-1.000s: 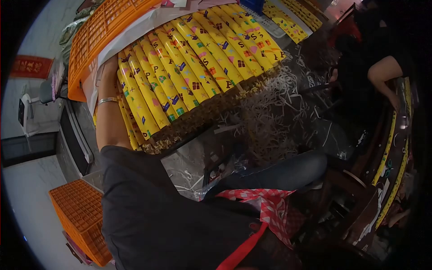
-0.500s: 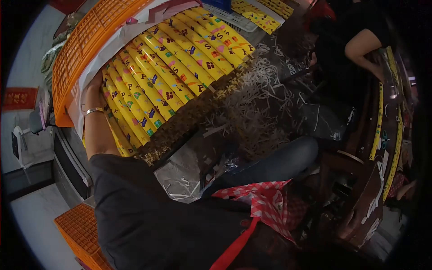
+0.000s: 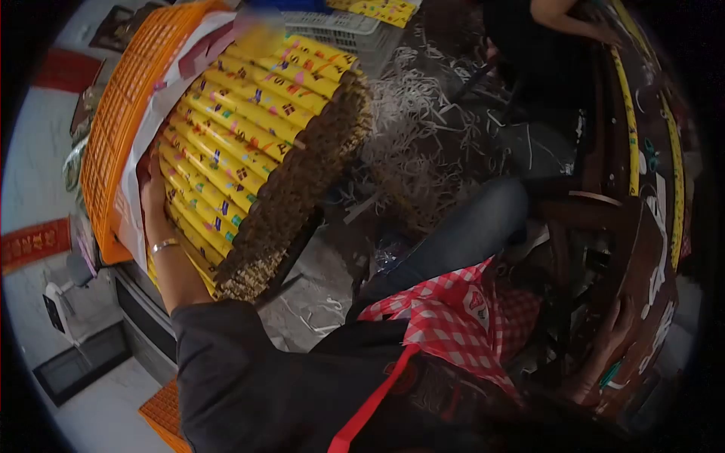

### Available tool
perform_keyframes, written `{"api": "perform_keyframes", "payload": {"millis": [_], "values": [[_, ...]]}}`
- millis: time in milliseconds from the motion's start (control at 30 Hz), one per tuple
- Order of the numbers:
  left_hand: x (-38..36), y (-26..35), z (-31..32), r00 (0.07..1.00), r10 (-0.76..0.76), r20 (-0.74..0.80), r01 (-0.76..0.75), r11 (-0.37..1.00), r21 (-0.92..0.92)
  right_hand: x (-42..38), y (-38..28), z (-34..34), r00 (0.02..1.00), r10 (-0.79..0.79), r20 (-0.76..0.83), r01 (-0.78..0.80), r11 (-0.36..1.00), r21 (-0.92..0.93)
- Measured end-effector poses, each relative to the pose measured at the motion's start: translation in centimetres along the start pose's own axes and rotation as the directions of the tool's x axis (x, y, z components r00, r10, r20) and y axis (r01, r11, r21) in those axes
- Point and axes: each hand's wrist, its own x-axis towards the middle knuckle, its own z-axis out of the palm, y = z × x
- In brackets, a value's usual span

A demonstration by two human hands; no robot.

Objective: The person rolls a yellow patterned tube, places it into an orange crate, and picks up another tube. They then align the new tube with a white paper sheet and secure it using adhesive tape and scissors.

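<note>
Yellow printed tubes (image 3: 234,128), decorated with letters and gift boxes, lie side by side in a thick stack with rough brown-gold ends. My left hand (image 3: 153,181) reaches in at the stack's left side, between the tubes and a white paper liner (image 3: 134,204). Its fingers look stretched along the tubes, their tips partly hidden. Beyond the liner rises an orange plastic basket (image 3: 124,113). Far to the right, my right hand (image 3: 621,321) lies dimly lit at the edge of a dark table (image 3: 642,302), near a small green object (image 3: 610,374); its fingers are indistinct.
White paper strips (image 3: 415,113) litter the floor. A grey crate (image 3: 332,30) stands behind the tubes. Another person's hand (image 3: 604,34) touches the table at top right, where long yellow strips (image 3: 627,113) and teal-handled scissors (image 3: 651,155) lie. Another orange basket (image 3: 162,415) is lower left.
The view has shifted, so the tube stack sits further left and lower, showing more of its ends. My left hand stays at the stack's left side. My right hand now shows at the table.
</note>
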Motion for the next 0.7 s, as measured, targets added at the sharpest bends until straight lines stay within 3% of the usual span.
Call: {"api": "perform_keyframes", "payload": {"millis": [100, 200, 267, 300, 367, 400, 467, 533, 567, 600, 633, 667, 700], "values": [[-0.6, 1.0, -0.4, 0.999, -0.049, 0.016, 0.048, 0.998, 0.042, -0.7, -2.0, 0.2, 0.999, 0.041, -0.030, -0.043, 0.994, -0.096], [-1.1, 1.7, -0.5, 0.993, -0.115, 0.038, 0.111, 0.989, 0.099, -1.0, -3.2, 0.4, 0.995, 0.101, -0.015, -0.100, 0.993, 0.068], [-1.7, 2.4, -0.3, 0.984, -0.167, 0.056, 0.158, 0.977, 0.140, -1.1, -3.7, 0.5, 0.997, -0.073, 0.034, 0.069, 0.993, 0.096], [-2.7, 3.3, 0.1, 0.978, -0.199, 0.067, 0.184, 0.966, 0.180, -1.0, -4.0, 0.7, 1.000, -0.016, -0.002, 0.016, 0.995, 0.098], [-0.1, 1.6, 0.7, 0.990, -0.121, 0.069, 0.102, 0.968, 0.229, -0.8, -4.8, 0.8, 0.953, -0.300, -0.038, 0.300, 0.954, 0.010], [1.4, 1.1, 1.4, 0.995, -0.079, 0.054, 0.061, 0.956, 0.289, -0.5, -6.0, 0.0, 0.969, -0.230, -0.092, 0.230, 0.973, -0.004], [3.5, 1.2, 2.7, 0.999, -0.017, -0.036, 0.033, 0.864, 0.502, 0.5, -9.1, -2.1, 0.936, -0.318, 0.150, 0.329, 0.943, -0.055], [3.6, 3.7, 5.3, 0.985, 0.085, -0.153, 0.053, 0.691, 0.721, 1.1, -10.5, -2.5, 0.906, -0.397, 0.145, 0.396, 0.917, 0.037], [3.2, 5.3, 6.8, 0.983, 0.176, -0.056, -0.098, 0.752, 0.652, 1.3, -10.7, -1.8, 0.882, -0.451, 0.137, 0.451, 0.892, 0.032], [1.2, 6.0, 9.4, 0.878, 0.473, -0.076, -0.304, 0.673, 0.674, 1.6, -11.3, -1.8, 0.863, -0.477, 0.165, 0.475, 0.878, 0.053], [-1.9, 7.8, 12.2, 0.686, 0.722, -0.089, -0.445, 0.513, 0.735, 2.0, -11.8, -1.8, 0.841, -0.505, 0.195, 0.500, 0.862, 0.079], [-7.5, 11.9, 15.3, 0.526, 0.850, -0.024, -0.661, 0.426, 0.618, 2.3, -11.9, -1.0, 0.811, -0.565, 0.152, 0.565, 0.824, 0.050], [-13.3, 15.5, 18.4, 0.336, 0.942, 0.005, -0.828, 0.292, 0.479, 2.2, -11.9, 0.4, 0.803, -0.561, 0.204, 0.561, 0.825, 0.062]]}}
